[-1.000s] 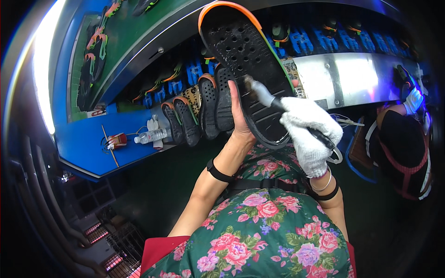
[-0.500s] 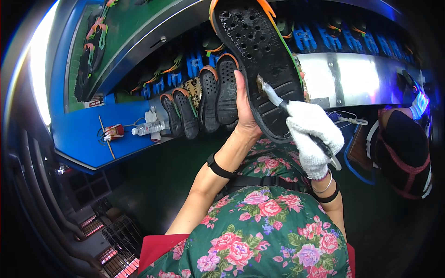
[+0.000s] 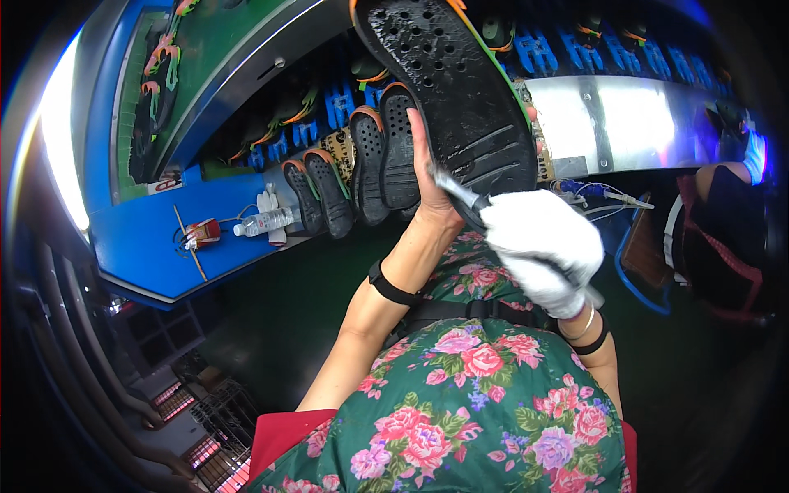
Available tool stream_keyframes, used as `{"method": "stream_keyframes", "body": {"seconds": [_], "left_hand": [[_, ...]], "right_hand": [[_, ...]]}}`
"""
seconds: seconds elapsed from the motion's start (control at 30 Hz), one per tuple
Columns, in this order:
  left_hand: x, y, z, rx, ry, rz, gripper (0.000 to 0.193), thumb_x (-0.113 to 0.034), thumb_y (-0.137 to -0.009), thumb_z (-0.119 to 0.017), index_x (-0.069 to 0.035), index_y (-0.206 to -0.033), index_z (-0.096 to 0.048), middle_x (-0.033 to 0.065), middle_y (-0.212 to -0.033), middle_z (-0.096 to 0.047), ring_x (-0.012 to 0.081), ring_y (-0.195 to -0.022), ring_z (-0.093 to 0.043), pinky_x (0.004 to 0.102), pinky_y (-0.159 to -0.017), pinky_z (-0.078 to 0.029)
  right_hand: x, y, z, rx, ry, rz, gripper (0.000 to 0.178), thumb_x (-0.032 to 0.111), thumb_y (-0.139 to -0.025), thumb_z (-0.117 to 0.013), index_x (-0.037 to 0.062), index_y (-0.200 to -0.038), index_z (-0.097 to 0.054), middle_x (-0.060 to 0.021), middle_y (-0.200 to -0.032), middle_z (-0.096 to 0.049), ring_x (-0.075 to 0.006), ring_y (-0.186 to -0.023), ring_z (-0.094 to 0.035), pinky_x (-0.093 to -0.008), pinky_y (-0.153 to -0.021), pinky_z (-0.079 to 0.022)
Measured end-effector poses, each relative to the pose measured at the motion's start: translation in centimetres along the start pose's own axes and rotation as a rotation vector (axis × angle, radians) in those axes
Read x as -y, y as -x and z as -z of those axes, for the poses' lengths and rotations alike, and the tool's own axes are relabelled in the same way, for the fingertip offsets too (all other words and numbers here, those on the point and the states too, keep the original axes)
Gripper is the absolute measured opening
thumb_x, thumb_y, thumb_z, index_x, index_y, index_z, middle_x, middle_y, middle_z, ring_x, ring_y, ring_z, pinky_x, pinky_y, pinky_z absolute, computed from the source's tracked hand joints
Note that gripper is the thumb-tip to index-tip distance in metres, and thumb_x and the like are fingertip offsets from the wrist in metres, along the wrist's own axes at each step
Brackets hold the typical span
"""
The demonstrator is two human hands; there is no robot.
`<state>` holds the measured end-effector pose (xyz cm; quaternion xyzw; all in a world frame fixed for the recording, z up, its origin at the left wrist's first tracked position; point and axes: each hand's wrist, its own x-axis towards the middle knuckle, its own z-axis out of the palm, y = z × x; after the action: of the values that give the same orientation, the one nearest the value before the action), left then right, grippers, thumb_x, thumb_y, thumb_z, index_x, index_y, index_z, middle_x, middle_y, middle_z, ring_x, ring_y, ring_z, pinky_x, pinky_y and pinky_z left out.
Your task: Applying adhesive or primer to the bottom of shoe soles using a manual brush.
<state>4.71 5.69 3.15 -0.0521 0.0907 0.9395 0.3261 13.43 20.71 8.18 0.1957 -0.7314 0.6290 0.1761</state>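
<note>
Reddish print marks the bottle (image 3: pixel 269 221). The left hand (image 3: pixel 436 201) clamps the large black sole (image 3: pixel 468 103) by opposite edges; the gloved right hand (image 3: pixel 544 251) has fingers wrapped around a brush (image 3: pixel 460 189) at its lower-left edge.

Upper centre-left of the frame: a tan, card-like strip (image 3: pixel 338 146) bore dark, letter-like print, partly covered by the smaller black soles (image 3: pixel 370 172) standing in front of it. Upper frame, right of centre: a similar tan strip (image 3: pixel 543 161), just beside the right edge of the large black sole (image 3: pixel 464 94), carried dark characters, likewise partly hidden. Left of the frame: above the blue tabletop (image 3: pixel 140 238), a clear bottle (image 3: pixel 268 221) showed faint reddish print on its side; pale marks on a red packet (image 3: pixel 203 233) to its left could not be identified as lettering. All wording was too small or blurred to be read.
</note>
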Motion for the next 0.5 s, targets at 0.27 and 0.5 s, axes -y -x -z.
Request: {"method": "stream_keyframes", "body": {"seconds": [0.27,0.5], "left_hand": [[0.0,-0.8,0.5,0.088,-0.088,-0.046,0.108,-0.088,-0.085,-0.044,-0.009,-0.158,-0.032,0.0303,-0.144,-0.051,0.0506,-0.117,-0.062,0.0604,-0.095,-0.057],[-0.4,-1.2,1.0,0.235,-0.089,-0.007,0.119,-0.092,-0.078,-0.052,-0.006,-0.157,-0.031,0.0322,-0.144,-0.05,0.0466,-0.118,-0.061,0.0581,-0.096,-0.055]], "right_hand": [[0.1,0.4,0.9,0.022,0.147,0.031,0.019,-0.004,-0.076,-0.077,0.0065,-0.092,-0.078,-0.0131,-0.098,-0.077,-0.0293,-0.092,-0.075,-0.037,-0.083,-0.058],[-1.5,1.5,1.3,-0.002,-0.062,-0.061,0.017,-0.001,-0.073,-0.082,0.0068,-0.088,-0.079,-0.012,-0.094,-0.078,-0.0284,-0.088,-0.076,-0.0377,-0.079,-0.059]]}}
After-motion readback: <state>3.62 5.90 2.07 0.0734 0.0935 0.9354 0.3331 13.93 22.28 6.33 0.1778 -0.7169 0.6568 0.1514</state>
